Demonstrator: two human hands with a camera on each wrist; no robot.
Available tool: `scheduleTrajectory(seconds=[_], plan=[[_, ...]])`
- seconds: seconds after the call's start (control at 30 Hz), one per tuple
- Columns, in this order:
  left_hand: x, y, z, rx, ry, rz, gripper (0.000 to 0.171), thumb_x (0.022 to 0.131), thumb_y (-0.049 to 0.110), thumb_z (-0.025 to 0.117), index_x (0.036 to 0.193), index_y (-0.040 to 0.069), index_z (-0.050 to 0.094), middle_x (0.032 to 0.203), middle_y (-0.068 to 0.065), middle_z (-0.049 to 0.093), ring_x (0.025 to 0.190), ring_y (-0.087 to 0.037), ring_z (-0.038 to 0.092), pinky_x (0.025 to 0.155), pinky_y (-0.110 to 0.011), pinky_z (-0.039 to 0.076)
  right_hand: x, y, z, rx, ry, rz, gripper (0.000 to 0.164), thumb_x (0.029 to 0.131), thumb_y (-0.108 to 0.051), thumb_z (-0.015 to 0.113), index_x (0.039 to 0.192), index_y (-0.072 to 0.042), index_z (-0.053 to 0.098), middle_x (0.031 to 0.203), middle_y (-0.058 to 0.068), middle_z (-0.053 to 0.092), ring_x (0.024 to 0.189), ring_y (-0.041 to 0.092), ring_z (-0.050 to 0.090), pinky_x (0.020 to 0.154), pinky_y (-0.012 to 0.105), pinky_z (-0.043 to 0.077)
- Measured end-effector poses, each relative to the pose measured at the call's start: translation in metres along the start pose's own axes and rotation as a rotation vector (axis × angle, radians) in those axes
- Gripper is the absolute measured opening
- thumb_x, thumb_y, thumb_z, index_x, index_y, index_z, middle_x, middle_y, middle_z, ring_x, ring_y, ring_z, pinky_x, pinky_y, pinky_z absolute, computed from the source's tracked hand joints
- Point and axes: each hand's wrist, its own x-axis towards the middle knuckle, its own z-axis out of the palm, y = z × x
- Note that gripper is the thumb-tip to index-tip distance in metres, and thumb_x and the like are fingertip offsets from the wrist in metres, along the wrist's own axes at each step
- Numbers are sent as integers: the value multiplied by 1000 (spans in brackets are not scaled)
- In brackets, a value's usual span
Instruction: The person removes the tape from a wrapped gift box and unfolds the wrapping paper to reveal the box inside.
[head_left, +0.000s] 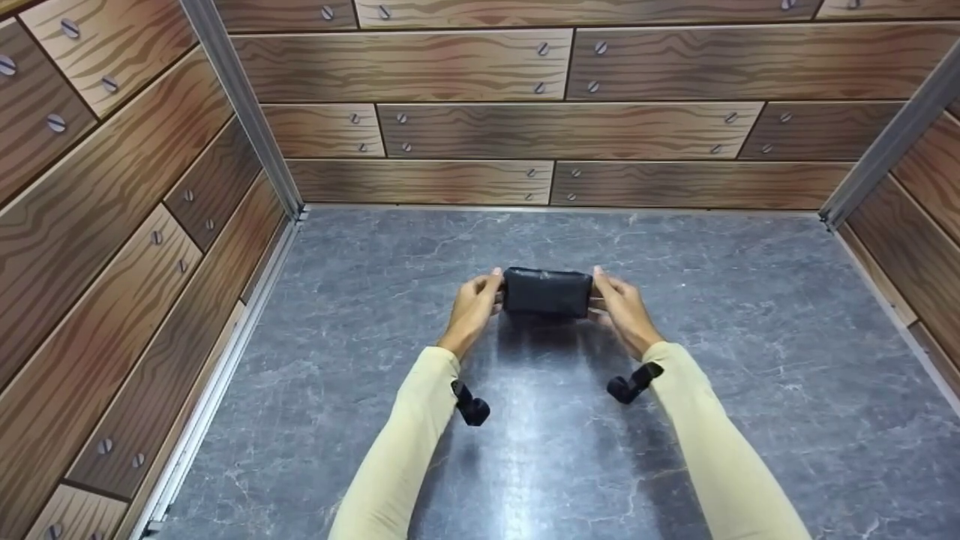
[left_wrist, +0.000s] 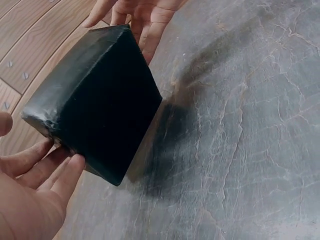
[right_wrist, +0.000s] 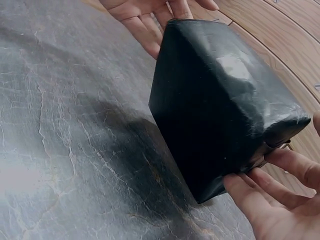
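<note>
A small block-shaped package wrapped in glossy black material [head_left: 547,294] is held between the two hands, one at each end. My left hand [head_left: 472,306] presses its left end with the tips of extended fingers; in the left wrist view the left thumb [left_wrist: 5,123] stands apart from the package. At the opposite end, my right hand [head_left: 624,309] sets its fingertips against the wrapped side, as the right wrist view of the fingers [right_wrist: 270,187] shows. The package appears slightly raised, its shadow falling on the floor panel beneath. Its back is hidden.
A grey marbled surface [head_left: 375,315] lies under the hands. Walls with a printed wood-plank pattern [head_left: 465,67] stand at the back, left and right, joined by metal corner posts [head_left: 244,105]. Black wrist mounts [head_left: 471,405] sit on both pale yellow sleeves [head_left: 401,442].
</note>
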Motion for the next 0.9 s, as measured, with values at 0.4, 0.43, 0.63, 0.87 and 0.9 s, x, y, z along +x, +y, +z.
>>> scheduleTrajectory(seconds=[0.4, 0.43, 0.63, 0.87, 0.9], plan=[[-2, -5, 0, -21, 7, -29, 38, 102, 31, 61, 119, -3, 63, 97, -7, 64, 81, -14, 62, 78, -30, 59, -2, 6, -4, -15, -32, 20, 22, 101, -23, 65, 91, -3, 63, 102, 5, 63, 91, 14, 68, 93, 35, 57], [-3, -6, 0, -8, 10, -32, 37, 101, 31, 62, 118, -2, 63, 96, -7, 63, 80, -13, 61, 77, -30, 58, -2, 6, -5, -10, -38, 21, 21, 100, -21, 66, 90, -3, 63, 101, 5, 63, 91, 14, 68, 93, 35, 57], [-5, -12, 2, 68, 8, -25, 33, 99, 28, 65, 115, 0, 62, 92, -6, 64, 74, -12, 61, 71, -27, 56, -5, 13, -9, -9, -73, 3, 12, 96, -9, 68, 96, 3, 67, 106, 8, 63, 94, 14, 64, 90, 30, 57], [-5, -20, 2, 142, 17, 10, 32, 96, 23, 68, 118, 0, 61, 80, -1, 59, 70, -11, 56, 65, -23, 50, -6, 19, -13, -73, -82, 27, 10, 92, -6, 71, 94, 4, 70, 130, 21, 55, 104, 16, 62, 90, 27, 56], [-5, -22, 1, 165, 20, 17, 32, 96, 24, 68, 117, 0, 62, 80, -1, 59, 70, -11, 56, 64, -23, 48, -6, 19, -13, -80, -87, 30, 9, 92, -6, 71, 92, 3, 71, 134, 24, 53, 108, 19, 61, 92, 28, 55]])
